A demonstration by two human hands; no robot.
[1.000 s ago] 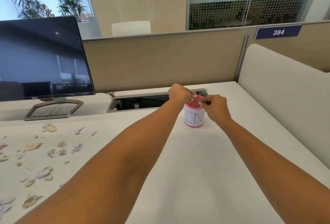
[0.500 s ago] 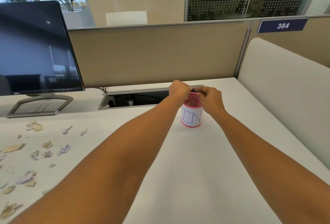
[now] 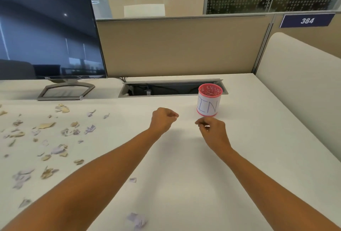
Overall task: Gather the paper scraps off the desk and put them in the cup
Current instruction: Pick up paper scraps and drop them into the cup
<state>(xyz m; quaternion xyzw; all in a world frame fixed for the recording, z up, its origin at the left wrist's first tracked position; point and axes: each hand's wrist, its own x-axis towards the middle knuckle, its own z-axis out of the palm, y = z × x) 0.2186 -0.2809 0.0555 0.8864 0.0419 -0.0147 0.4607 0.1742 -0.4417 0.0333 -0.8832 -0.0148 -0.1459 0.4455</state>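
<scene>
A pink mesh cup [image 3: 209,101] with a white label reading "IN" stands upright at the back right of the white desk [image 3: 184,157]; pale bits show inside it. My left hand [image 3: 163,120] hovers over the desk left of the cup, fingers curled into a loose fist. My right hand [image 3: 212,129] is just in front of the cup with fingertips curled together. I see no scrap plainly held in either. Several tan and lilac paper scraps [image 3: 44,125] lie scattered over the left of the desk. Two more scraps [image 3: 137,219] [image 3: 132,180] lie between my forearms.
A dark monitor [image 3: 49,35] on a grey stand [image 3: 64,91] occupies the back left. An open cable tray [image 3: 166,89] runs behind the cup. A beige partition [image 3: 175,46] closes the back and a cream padded panel [image 3: 299,92] the right side.
Both hands have pulled back from over the cup's mouth toward me and now sit lower, in front of the cup. The view has tilted down, showing more desk.
</scene>
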